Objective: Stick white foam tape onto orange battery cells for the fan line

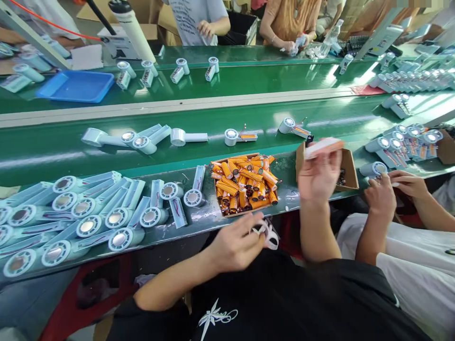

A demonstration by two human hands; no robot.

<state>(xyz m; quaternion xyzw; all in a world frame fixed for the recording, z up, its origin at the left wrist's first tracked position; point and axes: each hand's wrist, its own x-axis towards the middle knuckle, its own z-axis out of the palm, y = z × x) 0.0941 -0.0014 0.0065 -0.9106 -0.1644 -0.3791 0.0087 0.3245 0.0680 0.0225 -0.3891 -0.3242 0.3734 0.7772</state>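
Note:
My left hand (236, 244) is closed in front of my chest, its fingers pinched on a curled white strip (272, 238) that hangs in loops. Raised over the bench edge, my right hand (320, 177) grips a white and orange piece (325, 147); motion smears both, so its exact kind is unclear. Between and beyond my hands stands an open carton (245, 214) full of orange-wrapped battery cells (227, 186) with wires. To its left lies a light-blue fan housing (194, 198) with an open handle. Behind my right hand is a small cardboard box (350, 166) with dark small parts.
Many light-blue fan housings (87, 226) cover the bench at left. Several more (231, 137) lie along the green belt (199, 113). A blue tray (76, 86) and a bottle (131, 31) stand across. At right, a co-worker's hands (382, 194) handle another fan.

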